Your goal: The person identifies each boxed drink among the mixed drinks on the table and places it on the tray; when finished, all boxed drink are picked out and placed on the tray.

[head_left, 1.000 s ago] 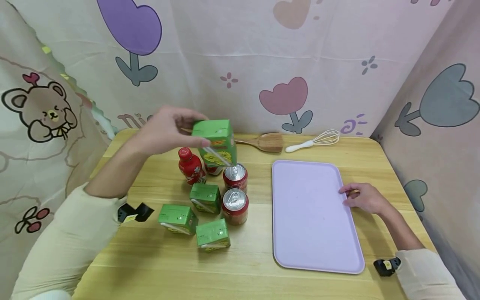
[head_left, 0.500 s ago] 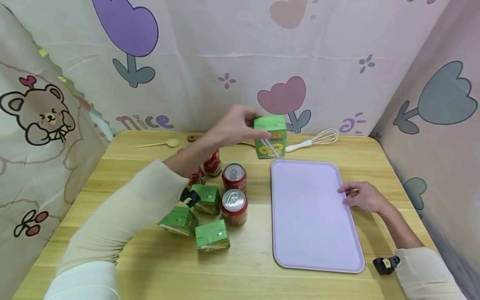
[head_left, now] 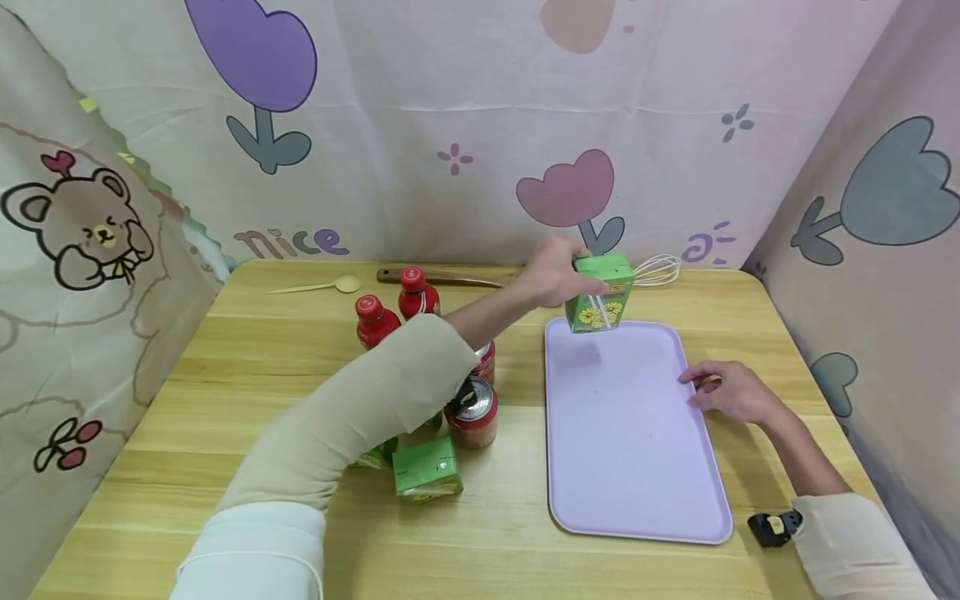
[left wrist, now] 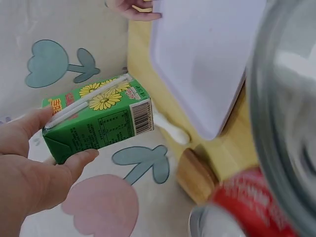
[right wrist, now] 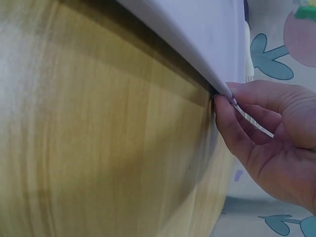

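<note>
Just right of the head frame's centre, your left hand (head_left: 553, 272) pinches the green carton (head_left: 588, 315) over the tray's (head_left: 630, 442) upper rim; lowered there, it could catch and tip. Your right hand (head_left: 733, 393) pinches the tray's side; a tug could shift it.

The raised carton (head_left: 603, 306) is bright green with yellow flowers, red and yellow lettering, a white straw (left wrist: 89, 101) across its face, and a black-and-white barcode. A lower carton (head_left: 426, 467) has that same green on top. The tray (head_left: 633, 467) is an even, soft lavender against the honey-yellow grain of the counter (head_left: 225, 375). I see red bottles (head_left: 375, 323) with red caps, a red can (head_left: 477, 432) with a silver top, a pale yellow spoon (head_left: 347, 284), a brown spatula (head_left: 442, 277) and a white whisk (head_left: 657, 271). The sleeve (head_left: 360, 408) is cream. The whitish curtain (head_left: 405, 75) carries purple and rosy-pink tulips, grey-blue leaves and a brown bear.
</note>
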Action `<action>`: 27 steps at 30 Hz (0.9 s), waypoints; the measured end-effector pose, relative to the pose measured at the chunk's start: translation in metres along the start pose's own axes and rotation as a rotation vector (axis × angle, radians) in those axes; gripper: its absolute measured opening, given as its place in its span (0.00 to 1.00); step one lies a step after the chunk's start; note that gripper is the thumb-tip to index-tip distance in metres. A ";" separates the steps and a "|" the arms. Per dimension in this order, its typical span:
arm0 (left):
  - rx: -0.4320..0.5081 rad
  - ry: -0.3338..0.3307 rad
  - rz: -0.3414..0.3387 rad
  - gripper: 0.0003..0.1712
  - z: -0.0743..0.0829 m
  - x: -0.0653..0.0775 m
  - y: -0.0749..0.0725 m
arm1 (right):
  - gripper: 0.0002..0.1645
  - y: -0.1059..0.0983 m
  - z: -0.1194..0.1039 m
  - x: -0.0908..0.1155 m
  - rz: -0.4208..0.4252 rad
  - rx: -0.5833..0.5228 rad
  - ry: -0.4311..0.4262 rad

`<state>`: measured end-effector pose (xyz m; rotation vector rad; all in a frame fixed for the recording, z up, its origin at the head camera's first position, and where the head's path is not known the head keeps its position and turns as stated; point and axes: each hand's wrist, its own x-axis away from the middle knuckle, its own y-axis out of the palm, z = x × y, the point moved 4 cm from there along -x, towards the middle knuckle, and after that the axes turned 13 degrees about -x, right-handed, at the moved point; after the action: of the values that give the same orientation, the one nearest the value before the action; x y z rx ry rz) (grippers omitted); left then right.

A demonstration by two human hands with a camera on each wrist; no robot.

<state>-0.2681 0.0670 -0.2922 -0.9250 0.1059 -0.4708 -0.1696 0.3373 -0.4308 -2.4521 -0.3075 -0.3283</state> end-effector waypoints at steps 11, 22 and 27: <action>-0.064 -0.064 0.002 0.27 0.033 -0.020 0.049 | 0.21 -0.003 0.002 0.000 -0.001 0.008 0.014; -0.203 -0.049 -0.010 0.28 0.053 -0.036 0.083 | 0.22 0.000 0.001 -0.004 -0.015 0.004 0.011; -0.194 -0.051 -0.007 0.29 0.050 -0.041 0.094 | 0.22 0.000 0.001 -0.004 -0.016 0.011 0.011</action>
<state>-0.2585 0.1698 -0.3408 -1.1269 0.1036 -0.4486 -0.1734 0.3373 -0.4326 -2.4376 -0.3235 -0.3459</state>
